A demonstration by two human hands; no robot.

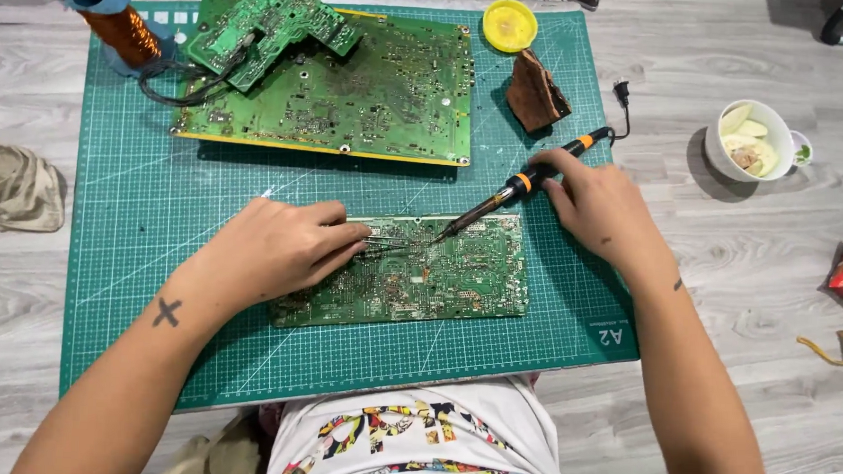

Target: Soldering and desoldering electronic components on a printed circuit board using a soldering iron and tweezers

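Note:
A small green circuit board (438, 285) lies on the green cutting mat (157, 225) in front of me. My left hand (274, 251) rests on the board's left part and grips thin metal tweezers (393, 240) that point right over the board. My right hand (594, 202) holds a black and orange soldering iron (518, 186); its tip touches the board near the upper middle, close to the tweezer tips.
A large green circuit board (352, 101) with a smaller board (270, 22) on top lies at the mat's far side. Behind are a copper wire spool (118, 25), a yellow tin (509, 25) and a brown sponge (537, 92). A white bowl (750, 139) and a beige cloth (11, 189) sit on the floor.

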